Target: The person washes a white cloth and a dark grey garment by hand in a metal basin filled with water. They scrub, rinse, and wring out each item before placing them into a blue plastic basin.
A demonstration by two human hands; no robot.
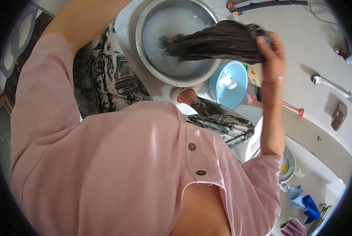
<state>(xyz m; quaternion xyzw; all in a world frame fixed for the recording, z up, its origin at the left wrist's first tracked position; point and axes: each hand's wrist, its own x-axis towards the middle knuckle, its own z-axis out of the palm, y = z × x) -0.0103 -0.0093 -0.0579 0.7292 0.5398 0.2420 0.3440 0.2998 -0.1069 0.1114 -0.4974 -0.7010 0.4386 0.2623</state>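
My right hand (271,57) grips one end of a dark wet cloth (223,42), raised over the right side of a large round metal basin (215,66). The cloth stretches leftward, and its lower end dips into the cloudy water (164,25). My left hand is out of view; that forearm runs past the top edge of the picture. Just below the basin at the right stands a light blue plastic tub (243,69) with a crumpled white cloth (227,81) in it.
My slippered foot (186,96) is close to the basin's lower rim. A white appliance or container (252,115) stands beside my patterned trouser leg (223,121). A red-handled tool (300,112) and a white-handled brush-like thing (332,85) are at the right. Blue cloths (310,208) hang lower right.
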